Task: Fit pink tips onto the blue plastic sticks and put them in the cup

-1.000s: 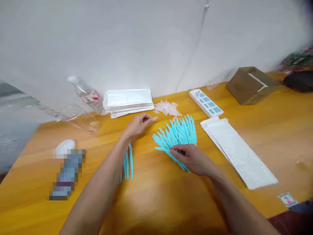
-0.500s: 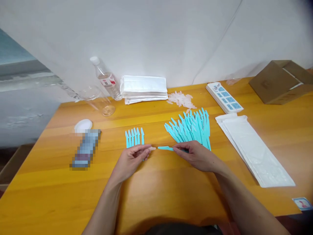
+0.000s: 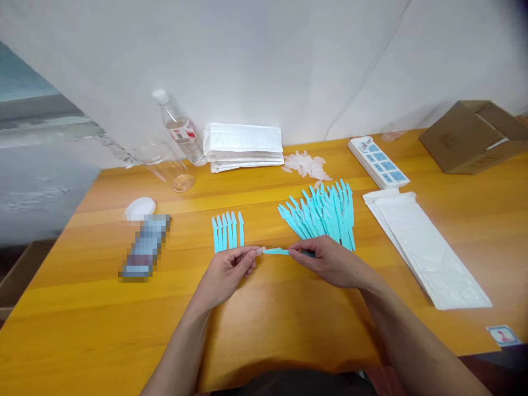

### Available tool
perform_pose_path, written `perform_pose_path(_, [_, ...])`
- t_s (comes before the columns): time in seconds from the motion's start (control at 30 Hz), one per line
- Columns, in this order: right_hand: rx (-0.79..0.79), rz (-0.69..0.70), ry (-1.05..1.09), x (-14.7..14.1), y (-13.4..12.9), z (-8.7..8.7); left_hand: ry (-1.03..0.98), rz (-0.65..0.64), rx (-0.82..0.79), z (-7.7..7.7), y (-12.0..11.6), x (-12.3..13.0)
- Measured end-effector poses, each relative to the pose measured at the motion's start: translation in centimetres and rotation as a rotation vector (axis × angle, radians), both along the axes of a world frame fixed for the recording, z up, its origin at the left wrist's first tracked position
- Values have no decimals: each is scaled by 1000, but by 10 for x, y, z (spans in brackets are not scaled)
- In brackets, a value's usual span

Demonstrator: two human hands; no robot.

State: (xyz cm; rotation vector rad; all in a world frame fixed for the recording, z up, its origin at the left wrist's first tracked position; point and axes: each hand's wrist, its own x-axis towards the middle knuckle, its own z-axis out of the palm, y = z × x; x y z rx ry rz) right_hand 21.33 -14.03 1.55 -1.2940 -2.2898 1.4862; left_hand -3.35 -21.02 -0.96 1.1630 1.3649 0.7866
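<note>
My left hand pinches a small translucent pinkish cap near the middle of the table. Facing it, my right hand grips a turquoise knife-shaped piece, whose tip points left and meets or nearly meets the cap. Behind my left hand lies a row of several turquoise pieces, side by side. A fanned pile of turquoise pieces spreads behind my right hand. Farther back, against the wall, is a heap of translucent caps.
White packets are stacked at the back, beside a bottle and a clear jar. A white lid and a blurred phone-like object lie left. Rightward are a power strip, white bags and a cardboard box.
The turquoise piece in my right hand has moved left, closing the gap to the cap in my left hand. The view has shifted slightly.
</note>
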Motion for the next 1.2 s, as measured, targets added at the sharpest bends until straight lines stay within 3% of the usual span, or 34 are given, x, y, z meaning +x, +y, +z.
perform_pose_path(0.2, [31,68,11,-5,0,1,-75,-45,-83,0,2,11])
perform_pose_path(0.27, [27,41,65,-12,-5,-3,-180,61,-90,-4,3,21])
perform_pose_path(0.33, [5,-37,159,-23,-13,-11,-305,252,-84,-10,2,33])
perform_pose_path(0.4, [-28,-116,247,-36,-23,-20,-326,383,-81,-14,0,41])
perform_pose_path(0.47, [-9,-155,231,-49,-30,-28,-188,405,-63,-16,-2,41])
perform_pose_path(0.57, [166,-219,60,-65,-29,-37,213,381,63,-16,-3,26])
perform_pose_path(0.67, [277,-244,-68,-79,-14,-41,644,346,366,-19,-5,2])
perform_pose_path(0.73, [291,-240,-96,-89,-2,-42,818,301,554,-24,-9,-12])
perform_pose_path(0.8, [297,-227,-108,-98,8,-44,901,241,648,-30,-14,-23])
perform_pose_path(0.9, [319,-207,-140,-104,13,-47,966,156,665,-38,-23,-33])
perform_pose_path(1.03, [359,-206,-198,-101,7,-47,1040,55,629,-45,-33,-39])
perform_pose_path(1.2, [430,-75,-245,-103,-6,-44,1101,-10,605,-47,-36,-37])
